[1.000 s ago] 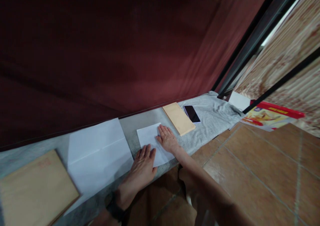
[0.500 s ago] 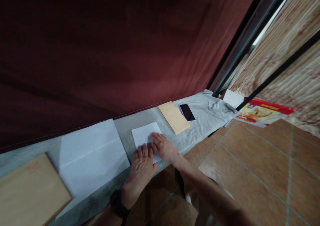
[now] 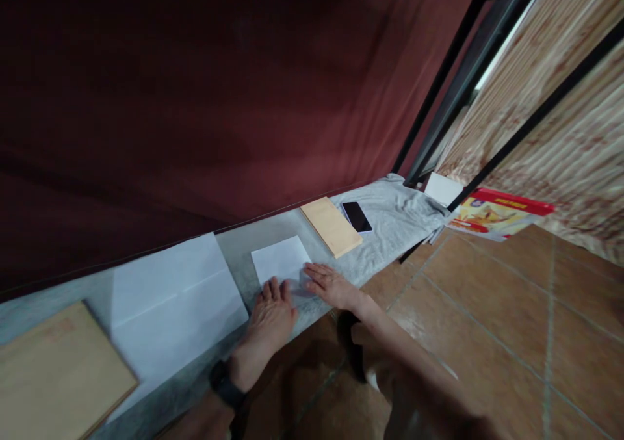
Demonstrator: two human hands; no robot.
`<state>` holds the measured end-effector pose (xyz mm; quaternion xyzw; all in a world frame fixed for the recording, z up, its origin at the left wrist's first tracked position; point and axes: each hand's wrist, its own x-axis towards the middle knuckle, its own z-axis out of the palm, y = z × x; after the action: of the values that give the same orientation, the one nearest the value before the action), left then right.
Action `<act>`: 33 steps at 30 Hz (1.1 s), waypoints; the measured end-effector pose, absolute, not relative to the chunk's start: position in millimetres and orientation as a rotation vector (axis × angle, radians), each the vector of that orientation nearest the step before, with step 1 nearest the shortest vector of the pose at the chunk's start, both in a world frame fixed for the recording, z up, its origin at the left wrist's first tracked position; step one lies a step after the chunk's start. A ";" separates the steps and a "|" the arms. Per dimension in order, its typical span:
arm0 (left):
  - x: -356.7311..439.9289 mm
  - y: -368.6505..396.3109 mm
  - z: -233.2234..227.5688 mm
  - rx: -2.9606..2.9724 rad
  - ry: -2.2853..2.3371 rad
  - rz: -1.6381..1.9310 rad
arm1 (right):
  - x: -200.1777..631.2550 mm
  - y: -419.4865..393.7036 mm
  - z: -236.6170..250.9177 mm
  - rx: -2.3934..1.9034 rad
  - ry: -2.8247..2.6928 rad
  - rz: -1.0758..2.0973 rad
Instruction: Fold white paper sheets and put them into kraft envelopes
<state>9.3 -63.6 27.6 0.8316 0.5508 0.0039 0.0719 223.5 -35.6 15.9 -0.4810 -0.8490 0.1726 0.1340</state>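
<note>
While the left hand [image 3: 268, 313] is lying flat and open on its near edge, the small white sheet [image 3: 280, 261] is looking thin, light and floppy, best pinched at a free corner; it is lying on the grey ledge [image 3: 238, 248], the right hand [image 3: 331, 285] pressing open-palmed beside it, gripping nothing.

**Paper, cloth and tile around the small white sheet**

The small white sheet [image 3: 280, 260] looked like thin matt paper, smooth and uncreased. Left of it, the large white sheet [image 3: 175, 303] was matt paper too, with one fold line. Far left of it lay a matt brown envelope [image 3: 58, 368]; right of it, a tan envelope [image 3: 330, 226] of the same dull paper. Beyond that, the phone [image 3: 356, 216] showed glossy black glass on soft grey cloth [image 3: 400, 222]. Behind hung matt dark red fabric [image 3: 219, 102]. The floor tiles [image 3: 487, 310] looked smooth, slightly sheened.
</note>
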 end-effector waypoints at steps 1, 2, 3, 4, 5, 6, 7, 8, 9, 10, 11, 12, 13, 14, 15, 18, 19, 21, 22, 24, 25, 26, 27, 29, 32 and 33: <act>7.5 -61.5 27.4 2.496 1.620 0.050 | 228.2 -37.3 18.8 -1.345 -2.472 0.562; 5.4 -59.5 26.6 2.492 1.584 0.091 | 232.8 -39.1 21.6 -1.289 -2.484 0.618; 3.1 -58.0 25.1 2.488 1.552 0.127 | 236.9 -40.8 24.0 -1.232 -2.497 0.667; 0.7 -57.2 23.1 2.487 1.527 0.153 | 240.3 -42.3 25.8 -1.184 -2.508 0.702; -1.7 -57.0 20.9 2.490 1.510 0.170 | 242.9 -43.5 27.0 -1.151 -2.515 0.722; -4.3 -57.3 18.8 2.497 1.502 0.177 | 244.6 -44.4 27.5 -1.137 -2.520 0.724; -7.2 -57.9 16.9 2.508 1.501 0.178 | 245.3 -45.2 27.6 -1.145 -2.520 0.710; -10.3 -58.2 15.7 2.523 1.501 0.176 | 245.2 -46.0 27.3 -1.165 -2.518 0.683; -13.9 -57.9 15.3 2.542 1.494 0.171 | 244.5 -46.8 26.8 -1.187 -2.517 0.648; -17.5 -56.5 15.8 2.564 1.470 0.164 | 243.5 -47.7 26.3 -1.203 -2.521 0.613; -20.9 -53.8 17.1 2.584 1.434 0.159 | 242.2 -48.8 25.9 -1.212 -2.528 0.584; -23.5 -49.7 19.2 2.596 1.400 0.164 | 241.0 -49.9 25.7 -1.215 -2.538 0.564; -24.7 -44.2 21.8 2.598 1.383 0.183 | 239.7 -50.9 25.6 -1.217 -2.548 0.551; -24.1 -37.8 24.3 2.590 1.390 0.218 | 238.4 -52.0 25.6 -1.224 -2.556 0.541; -21.4 -30.9 26.4 2.577 1.407 0.261 | 237.2 -52.9 25.7 -1.238 -2.563 0.534; -2.1 -11.8 27.0 2.579 1.369 0.347 | 233.2 -54.8 25.5 -1.290 -2.580 0.501; 6.4 -7.0 24.9 2.606 1.302 0.349 | 231.9 -55.2 25.2 -1.300 -2.587 0.486; 22.3 -0.4 18.4 2.658 1.190 0.320 | 229.9 -55.5 24.1 -1.294 -2.605 0.453; 28.4 1.9 14.7 2.675 1.174 0.298 | 229.3 -55.4 23.4 -1.285 -2.612 0.432; 35.3 5.8 8.1 2.696 1.203 0.258 | 229.1 -54.9 21.6 -1.259 -2.627 0.385; 36.1 8.2 5.6 2.705 1.236 0.250 | 229.4 -54.4 20.6 -1.247 -2.634 0.363; 35.3 11.3 3.8 2.716 1.266 0.251 | 230.0 -53.8 19.7 -1.238 -2.640 0.343; 33.2 15.3 2.6 2.730 1.290 0.258 | 230.6 -53.2 18.9 -1.234 -2.647 0.331; 26.8 26.3 1.3 2.752 1.350 0.274 | 231.8 -52.0 17.9 -1.239 -2.659 0.329; 16.0 47.4 0.0 2.745 1.500 0.257 | 231.6 -50.8 18.5 -1.256 -2.666 0.345; 13.0 54.2 -0.7 2.735 1.554 0.248 | 231.0 -50.6 18.9 -1.258 -2.662 0.343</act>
<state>13.0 54.2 -0.7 0.8668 0.4925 0.0785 -0.0071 231.0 -50.6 18.9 -0.4228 -0.8945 0.1154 0.0886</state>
